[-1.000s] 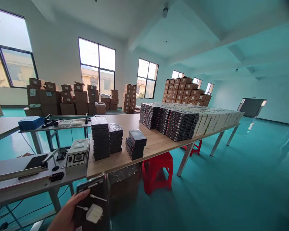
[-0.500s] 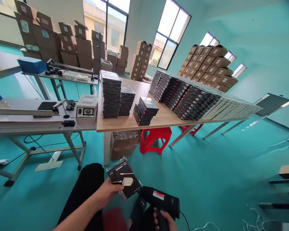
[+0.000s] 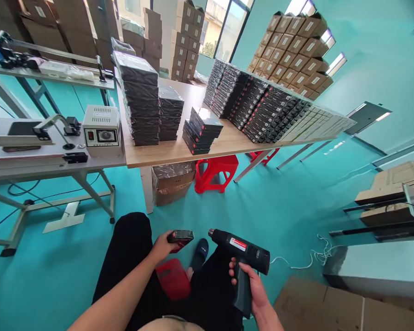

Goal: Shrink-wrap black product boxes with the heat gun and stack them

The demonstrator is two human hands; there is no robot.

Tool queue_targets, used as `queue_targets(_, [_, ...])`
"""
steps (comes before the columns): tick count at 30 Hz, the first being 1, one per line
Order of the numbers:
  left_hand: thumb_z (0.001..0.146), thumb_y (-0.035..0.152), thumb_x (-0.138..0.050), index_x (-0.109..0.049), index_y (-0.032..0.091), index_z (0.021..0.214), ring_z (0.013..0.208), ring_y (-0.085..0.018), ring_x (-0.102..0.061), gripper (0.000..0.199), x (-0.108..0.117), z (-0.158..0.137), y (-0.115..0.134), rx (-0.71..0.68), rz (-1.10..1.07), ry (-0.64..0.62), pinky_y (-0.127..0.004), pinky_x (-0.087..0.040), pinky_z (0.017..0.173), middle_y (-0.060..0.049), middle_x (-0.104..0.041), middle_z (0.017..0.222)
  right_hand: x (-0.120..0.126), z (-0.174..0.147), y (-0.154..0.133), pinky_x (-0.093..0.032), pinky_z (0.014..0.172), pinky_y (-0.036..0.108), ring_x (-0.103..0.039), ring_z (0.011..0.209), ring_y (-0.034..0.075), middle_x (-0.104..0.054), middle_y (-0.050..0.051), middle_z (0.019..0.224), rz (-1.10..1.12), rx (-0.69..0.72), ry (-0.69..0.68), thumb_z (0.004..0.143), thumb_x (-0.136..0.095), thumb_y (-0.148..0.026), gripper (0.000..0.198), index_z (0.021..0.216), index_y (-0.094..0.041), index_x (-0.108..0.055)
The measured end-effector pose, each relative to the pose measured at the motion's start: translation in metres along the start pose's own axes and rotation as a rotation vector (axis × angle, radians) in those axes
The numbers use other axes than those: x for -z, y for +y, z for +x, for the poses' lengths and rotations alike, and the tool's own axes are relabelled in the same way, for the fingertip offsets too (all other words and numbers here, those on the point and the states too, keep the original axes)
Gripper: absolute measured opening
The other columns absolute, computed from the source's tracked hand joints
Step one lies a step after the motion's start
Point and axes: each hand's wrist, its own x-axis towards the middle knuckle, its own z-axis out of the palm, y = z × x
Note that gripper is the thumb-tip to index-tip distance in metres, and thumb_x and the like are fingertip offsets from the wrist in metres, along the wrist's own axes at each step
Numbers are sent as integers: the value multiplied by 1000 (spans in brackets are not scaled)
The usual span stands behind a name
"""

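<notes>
My left hand [image 3: 164, 244] grips a small black box [image 3: 181, 237] in clear film, edge-on to me, above my knees. In my right hand [image 3: 248, 280] is a black heat gun [image 3: 241, 248] with a red and white label. Its nozzle points left toward the box, with a gap between them. On the wooden table [image 3: 172, 154] ahead stand a short stack of film-wrapped black boxes [image 3: 202, 131], a taller stack [image 3: 140, 103] and a middle-height stack [image 3: 170, 112].
Rows of wrapped black boxes [image 3: 262, 108] fill the table's right side. A sealing machine with a control box [image 3: 102, 131] stands at left. Under the table are a red stool [image 3: 215, 172] and a carton [image 3: 174, 181]. Open cardboard [image 3: 317, 303] lies at lower right.
My view has tipped downward. The box has turned from showing its printed face to edge-on. The heat gun has come up, and its nozzle is now farther from the box.
</notes>
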Motion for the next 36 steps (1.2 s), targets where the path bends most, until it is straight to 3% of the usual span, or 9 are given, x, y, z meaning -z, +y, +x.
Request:
queue_targets(4, [50, 29, -80, -68, 15, 90, 83, -28, -65, 44, 4, 1, -11, 27, 120, -103, -37, -50, 74, -7, -71, 80, -8, -49, -23, -50, 57, 23, -65, 93, 23, -68, 14, 105, -158, -36, -59, 77, -64, -29, 32, 103, -12, -65])
queue_targets(9, [53, 34, -78, -68, 15, 95, 84, -27, -64, 47, 1, 9, -17, 14, 287, -156, -36, -50, 73, -6, -71, 83, -33, -76, -37, -49, 55, 24, -64, 73, 17, -69, 10, 90, -297, -54, -97, 80, -60, -27, 26, 101, -12, -65])
queue_targets(23, [56, 35, -76, -68, 16, 88, 80, -25, -62, 39, 7, 8, -23, -24, 381, -142, -33, -46, 72, -3, -68, 79, -42, -66, -30, -49, 52, 24, -63, 67, 16, -68, 9, 84, -401, -56, -105, 79, -60, -28, 28, 101, -11, -64])
queue_targets(32, [65, 41, -71, -66, 22, 83, 81, -22, -58, 27, 8, 5, -27, -151, 856, -173, -29, -37, 69, -3, -65, 84, -62, -52, -12, -48, 49, 25, -65, 63, 19, -68, 10, 79, -414, -77, -177, 74, -62, -27, 30, 98, -9, -62])
queue_targets(36, [65, 44, -71, -65, 22, 82, 81, -22, -58, 28, 10, 5, -29, -182, 937, -160, -28, -35, 68, -3, -65, 83, -72, -48, -7, -47, 48, 26, -66, 63, 20, -68, 10, 78, -427, -116, -229, 71, -63, -27, 32, 97, -8, -61])
